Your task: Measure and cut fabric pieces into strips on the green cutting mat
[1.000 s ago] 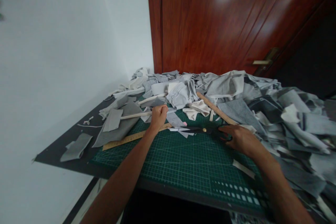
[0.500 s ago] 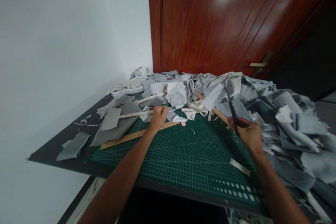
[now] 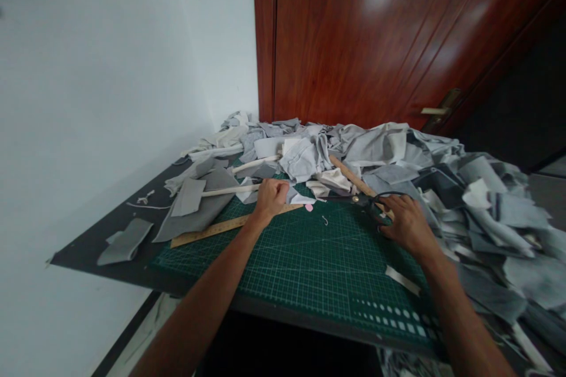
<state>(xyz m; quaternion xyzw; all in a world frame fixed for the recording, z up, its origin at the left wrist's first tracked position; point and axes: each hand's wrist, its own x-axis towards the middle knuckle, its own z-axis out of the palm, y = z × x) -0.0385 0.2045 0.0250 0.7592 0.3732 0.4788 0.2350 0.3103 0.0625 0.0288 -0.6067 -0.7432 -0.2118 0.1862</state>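
My left hand is closed in a fist above the green cutting mat. A narrow white strip runs up to it from the left, and pale fabric scraps lie around it. What its fingers hold is hidden. A wooden ruler lies slantwise in front of that hand. My right hand is curled at the black handles of a pair of scissors, whose blades point left, low over the mat. Behind the scissors lies another wooden ruler. A small pink piece is between the hands.
Heaped grey and white fabric scraps cover the back and right of the table. Folded grey pieces lie on the dark tabletop at left. A white strip lies front right. Behind stand a white wall and a wooden door.
The scissors have swung from pointing up and away to pointing left, low over the mat. A pale scrap near their tip has dropped into the heap. My left hand has barely moved.
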